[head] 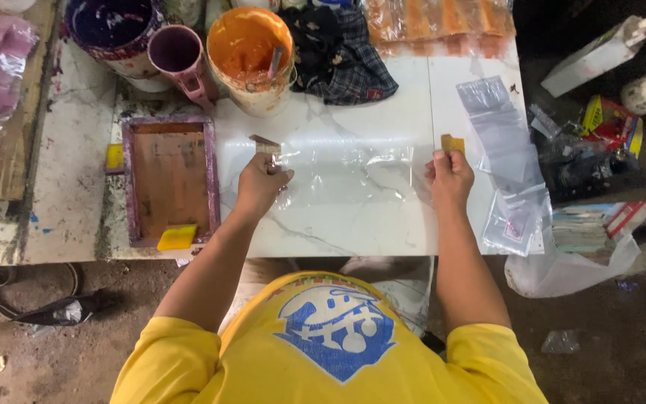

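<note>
As orange paint fills bucket (pixel 252 56), purple-stained mug (pixel 177 54)

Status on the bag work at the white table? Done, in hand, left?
Done: hard to tell; a row of clear bags lies along the table's right side, whether finished is unclear. In hand: one clear bag spread flat on the white table, left hand and right hand at its ends, each with a small pad. Left: the purple-stained screen frame sits aside, and the orange paint bucket is open.
</note>
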